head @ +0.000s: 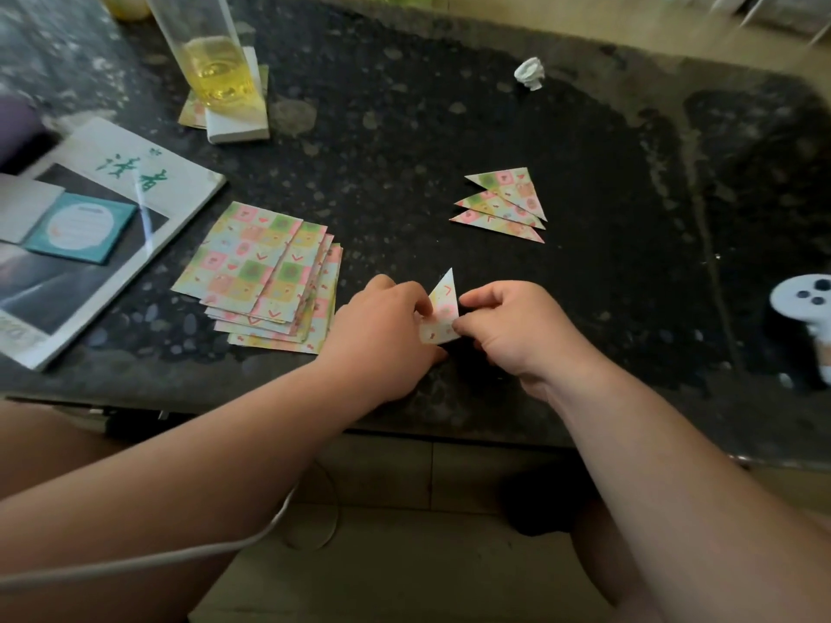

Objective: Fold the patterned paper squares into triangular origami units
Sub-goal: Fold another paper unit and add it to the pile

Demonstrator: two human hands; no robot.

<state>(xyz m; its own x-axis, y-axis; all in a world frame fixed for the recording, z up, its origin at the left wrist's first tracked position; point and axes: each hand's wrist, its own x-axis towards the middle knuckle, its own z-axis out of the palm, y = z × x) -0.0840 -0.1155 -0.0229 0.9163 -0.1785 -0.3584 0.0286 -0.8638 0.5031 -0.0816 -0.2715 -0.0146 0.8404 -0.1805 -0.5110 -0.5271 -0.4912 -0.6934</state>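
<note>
Holding a small folded paper triangle [443,308] between both hands, I sat at a dark, speckled bench [404,128]. The fingers of my left hand [382,326] were curled and pinched the triangle's left edge. The fingers of my right hand [508,326] were curled and pinched its right edge and lower corner, so both sets of fingers were closed on the paper. The triangle's sharp tip pointed away from me, close to the front edge of the bench; I could not tell whether its base touched the surface. Just left of my left hand lay a fanned stack of patterned paper squares [261,276], flat on the bench, checked in pastel pink, green and yellow. Beyond my hands and a little to the right, three finished triangular units [503,204] lay overlapping one another, well apart from the stack. At the far left a magazine [148,173] lay with a teal card [81,227] on top. Behind the stack a tall glass [216,60] of yellow liquid stood on a white block [238,123]. A crumpled white paper [530,73] sat near the back, and a white controller [805,303] lay at the right edge.
</note>
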